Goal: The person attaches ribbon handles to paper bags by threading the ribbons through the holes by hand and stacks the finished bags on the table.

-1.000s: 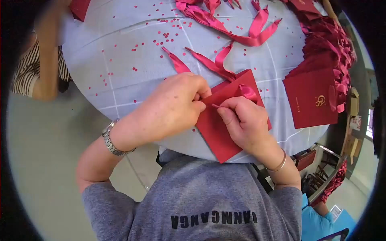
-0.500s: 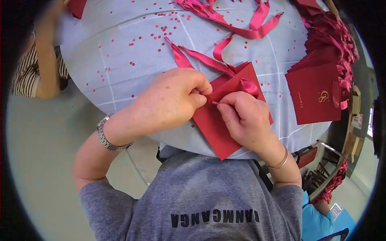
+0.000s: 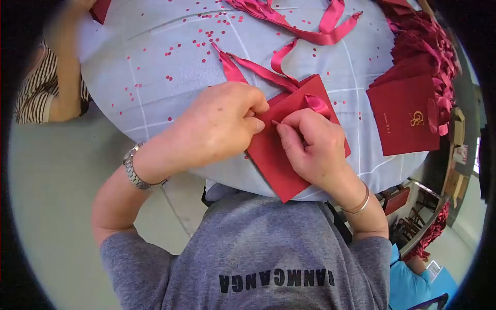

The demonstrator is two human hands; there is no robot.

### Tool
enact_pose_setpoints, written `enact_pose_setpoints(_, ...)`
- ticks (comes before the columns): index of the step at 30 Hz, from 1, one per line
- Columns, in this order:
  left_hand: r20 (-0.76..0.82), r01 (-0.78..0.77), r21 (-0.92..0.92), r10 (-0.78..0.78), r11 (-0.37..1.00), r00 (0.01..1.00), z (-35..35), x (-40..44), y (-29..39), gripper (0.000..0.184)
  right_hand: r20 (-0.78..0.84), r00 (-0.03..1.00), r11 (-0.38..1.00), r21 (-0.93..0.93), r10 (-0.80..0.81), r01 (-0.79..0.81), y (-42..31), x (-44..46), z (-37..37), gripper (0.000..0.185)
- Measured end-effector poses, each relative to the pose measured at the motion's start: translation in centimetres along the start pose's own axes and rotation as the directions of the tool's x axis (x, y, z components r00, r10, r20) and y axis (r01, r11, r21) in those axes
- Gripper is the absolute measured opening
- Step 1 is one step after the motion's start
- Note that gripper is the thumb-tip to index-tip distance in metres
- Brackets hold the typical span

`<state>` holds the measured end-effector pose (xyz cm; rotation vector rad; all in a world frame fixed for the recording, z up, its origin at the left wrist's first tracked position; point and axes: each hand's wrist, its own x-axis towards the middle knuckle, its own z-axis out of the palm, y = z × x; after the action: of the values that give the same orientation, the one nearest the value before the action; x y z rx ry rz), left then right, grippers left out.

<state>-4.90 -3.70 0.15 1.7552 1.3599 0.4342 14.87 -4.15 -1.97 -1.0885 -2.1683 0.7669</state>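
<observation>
Red paper makes up the flat paper bag [image 3: 287, 165], which lies aslant on the cloth-covered table [image 3: 181, 106], under both hands. The right hand [image 3: 320, 150] has its thumb and first finger pinched shut on a thin pink cord tip [image 3: 274, 123], just over the bag. The left hand [image 3: 219, 126] is at the bag's left edge, thumb and first finger curled close; I cannot tell what they grip. A shiny pink ribbon [image 3: 316, 105] bulges near the bag's far right corner, and more red bags [image 3: 400, 113] sit to the bag's right.

The bag should be light and a bit stiff, and a hard squeeze could crease it. Hold it by its side edge. The ribbon looks soft and slippery, so the cord is best pinched right by its tip.
</observation>
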Motion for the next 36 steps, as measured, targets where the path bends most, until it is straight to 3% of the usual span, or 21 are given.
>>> enact_pose_setpoints(1, 0.0, 0.002, 0.001, -0.002, 1.0, 1.0, -0.4, 0.1, 0.2, 0.015, 0.001, 1.0, 1.0, 0.002, 0.0, 0.0, 0.0, 0.0, 0.0, 0.008)
enact_pose_setpoints(3, 0.156, 0.165, -0.047, -0.156, 0.985, 0.975, -1.4, 0.5, 0.9, 0.02, 0.001, 1.0, 1.0, 0.001, -0.01, 0.01, 0.2, -0.1, 0.0, 0.007)
enact_pose_setpoints(6, 0.101, 0.13, -0.148, -0.115, 0.981, 0.988, -1.1, 0.3, 0.1, 0.019, 0.002, 1.0, 1.0, 0.017, 0.001, -0.001, 0.2, -0.1, 0.0, 0.007)
enact_pose_setpoints(9, 0.073, 0.095, -0.135, -0.086, 0.986, 0.994, -0.9, 0.1, 0.0, 0.019, -0.014, 1.0, 0.999, 0.025, -0.023, 0.023, 0.3, -0.1, 0.2, 0.007)
enact_pose_setpoints(13, 0.091, 0.166, -0.12, -0.156, 0.979, 0.984, -0.8, 0.0, 0.6, 0.009, -0.013, 0.997, 0.995, 0.059, -0.075, 0.076, 0.5, -0.1, 0.3, 0.007)
enact_pose_setpoints(18, 0.079, 0.221, -0.265, -0.207, 0.939, 0.975, -0.3, -0.1, 0.1, 0.008, 0.033, 0.998, 0.998, 0.02, 0.057, -0.058, 0.0, 0.1, 0.2, 0.007)
enact_pose_setpoints(22, 0.08, 0.168, -0.219, -0.154, 0.961, 0.985, -0.8, 0.0, 0.0, 0.009, 0.042, 0.998, 0.999, -0.004, 0.051, -0.051, -0.3, 0.2, 0.1, 0.007)
enact_pose_setpoints(24, 0.085, 0.104, -0.071, -0.098, 0.992, 0.992, -1.2, 0.1, 0.5, 0.011, 0.019, 0.999, 0.999, 0.014, 0.049, -0.049, -0.2, 0.1, 0.2, 0.008)
enact_pose_setpoints(27, 0.099, 0.018, 0.003, -0.018, 1.0, 0.995, -1.5, 0.2, 0.4, 0.012, 0.014, 0.998, 0.998, 0.028, 0.055, -0.055, -0.1, 0.1, 0.2, 0.008)
enact_pose_setpoints(30, 0.069, -0.031, -0.029, 0.033, 0.999, 0.997, -1.2, 0.2, -0.2, 0.013, 0.023, 0.997, 0.997, 0.025, 0.068, -0.068, 0.1, 0.1, 0.3, 0.007)
enact_pose_setpoints(34, 0.094, 0.078, -0.05, -0.073, 0.996, 0.993, -1.2, 0.3, 0.3, 0.011, 0.016, 1.0, 0.998, 0.049, 0.027, -0.027, 0.3, 0.1, 0.3, 0.007)
enact_pose_setpoints(36, 0.088, 0.138, -0.128, -0.127, 0.982, 0.988, -1.0, 0.3, 0.4, 0.01, -0.009, 0.997, 0.996, 0.046, -0.08, 0.08, 0.4, 0.0, 0.6, 0.007)
